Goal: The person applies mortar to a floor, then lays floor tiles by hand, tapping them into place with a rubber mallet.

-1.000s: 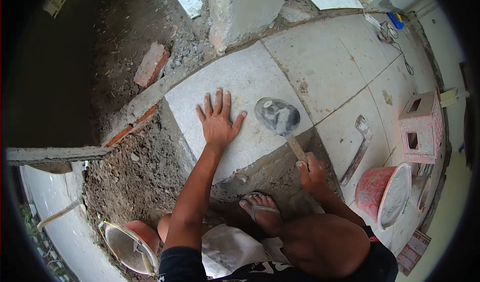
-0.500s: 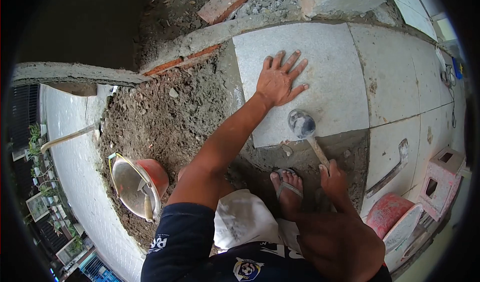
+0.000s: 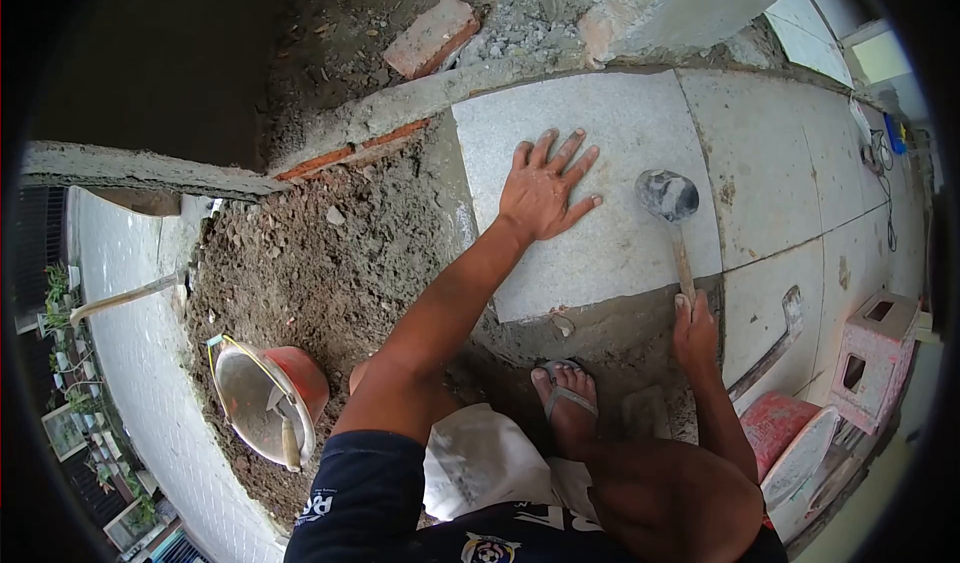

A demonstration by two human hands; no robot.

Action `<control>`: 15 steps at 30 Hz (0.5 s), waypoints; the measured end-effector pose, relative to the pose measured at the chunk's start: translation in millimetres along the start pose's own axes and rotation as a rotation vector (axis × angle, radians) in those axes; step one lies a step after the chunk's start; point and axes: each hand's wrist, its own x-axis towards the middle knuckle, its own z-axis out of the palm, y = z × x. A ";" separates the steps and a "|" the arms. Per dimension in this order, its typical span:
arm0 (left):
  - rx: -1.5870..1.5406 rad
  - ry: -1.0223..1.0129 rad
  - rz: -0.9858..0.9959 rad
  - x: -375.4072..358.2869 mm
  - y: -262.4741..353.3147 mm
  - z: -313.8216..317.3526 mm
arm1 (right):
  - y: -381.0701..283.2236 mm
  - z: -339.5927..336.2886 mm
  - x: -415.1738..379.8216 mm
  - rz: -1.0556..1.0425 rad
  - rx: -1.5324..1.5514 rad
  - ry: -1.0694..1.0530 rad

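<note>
My left hand (image 3: pixel 546 189) lies flat on a large pale floor tile (image 3: pixel 600 263), fingers spread. With my right hand (image 3: pixel 695 331) I grip the wooden handle of a rubber mallet (image 3: pixel 668 196). Its dark head, smeared with grey, is over the right part of the tile, near the edge by the neighbouring tiles. Wet mortar (image 3: pixel 630 318) shows along the tile's near edge, beside my sandalled foot (image 3: pixel 570 393).
Loose soil (image 3: pixel 310 243) spreads to the left, with a bucket (image 3: pixel 310 383) holding a trowel (image 3: pixel 290 438). A brick (image 3: pixel 432 35) lies beyond the low concrete edge. On the right are laid tiles (image 3: pixel 770 203), a metal bar (image 3: pixel 770 348), a red bucket (image 3: pixel 775 428) and a pinkish plastic stool (image 3: pixel 875 358).
The mallet has swung rightward and farther up the tile, with my right hand moving right and slightly up. My left hand stays spread on the tile; the whole view has shifted slightly.
</note>
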 end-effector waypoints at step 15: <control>0.034 -0.076 -0.036 0.3 4.4 -2.2 | -6.5 -22.6 35.0 -0.016 0.019 0.064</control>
